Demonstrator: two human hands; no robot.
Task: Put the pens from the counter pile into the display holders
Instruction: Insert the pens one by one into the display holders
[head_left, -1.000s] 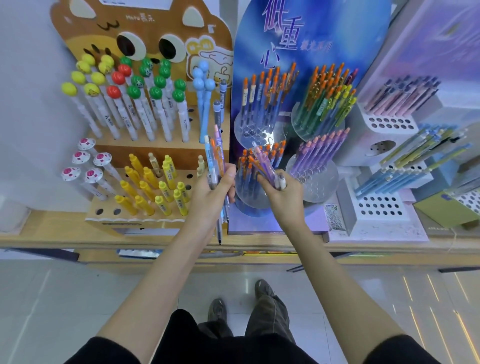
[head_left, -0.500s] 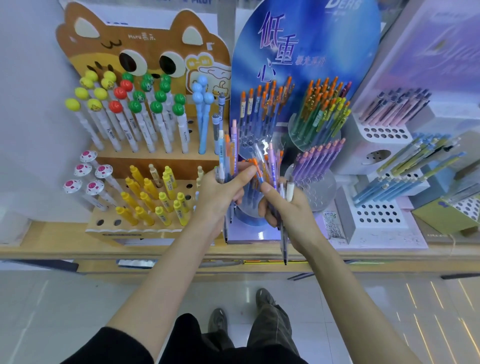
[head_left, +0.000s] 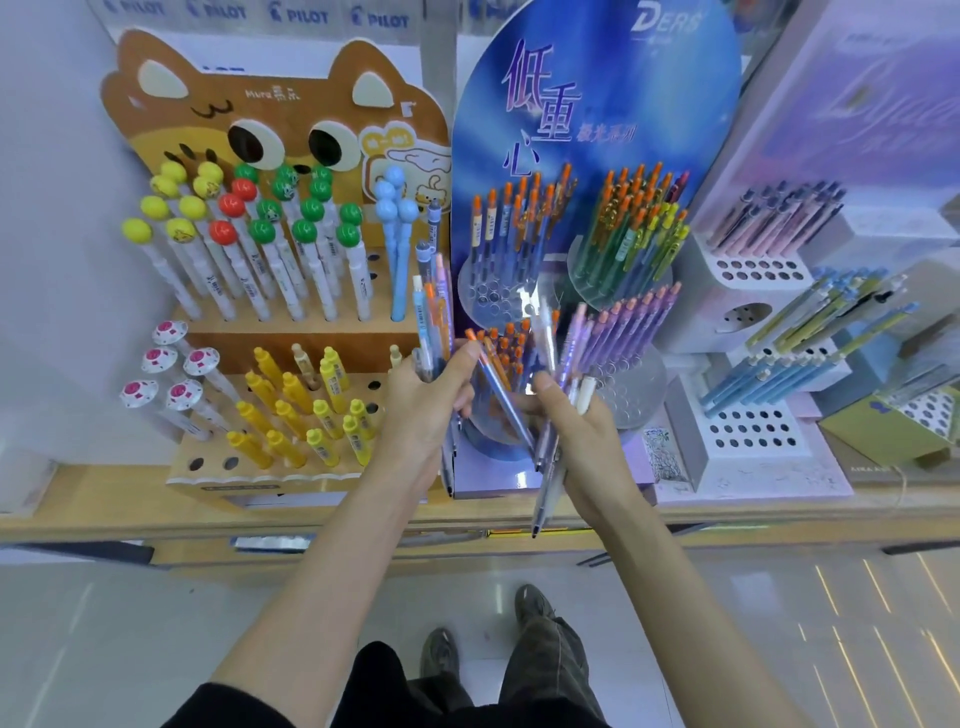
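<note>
My left hand (head_left: 426, 410) grips a bundle of upright pens (head_left: 432, 317), blue, orange and lilac, just left of the blue display stand (head_left: 592, 119). Its thumb and fingers also pinch the top of a slanting blue pen with an orange cap (head_left: 498, 389). My right hand (head_left: 582, 441) holds a second bundle of pens (head_left: 553, 415), lilac, white and clear, tips pointing down towards the counter edge. Both hands meet in front of the stand's lower left clear round holder (head_left: 483, 431), which is partly hidden behind them.
A brown cat-shaped stand (head_left: 270, 119) on the left holds ball-topped and yellow pens. White perforated holders (head_left: 753, 431) with blue and pink pens stand on the right. The wooden counter edge (head_left: 156, 525) runs across below; my shoes (head_left: 441, 654) show on the floor.
The camera view has risen slightly. My hands stay together at the stand; the blue orange-capped pen now slants between my left fingers and my right hand.
</note>
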